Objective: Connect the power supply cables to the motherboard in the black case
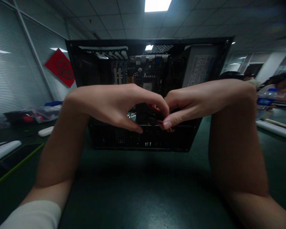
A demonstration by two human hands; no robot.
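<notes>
PC case [133, 42] at 12 o'clock is black, wires [160, 121] red and yellow. Tabletop [143, 190] at 6 is dark green. Sign [60, 68] at 10: red, dark line pattern; blinds [7, 66]: pale horizontal stripes.

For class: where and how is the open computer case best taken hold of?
Probably by its outer side edges, coming from left and right together. The computer case is wide, and its open side faces the camera with the circuit board exposed, so gripping inside looks riskier.

- Your one camera rides on your head, facing forward.
- It looks closely across your hands [107, 103] [193, 98] into the computer case [128, 139], tabletop [145, 187] below, ceiling [105, 16] above.
</notes>
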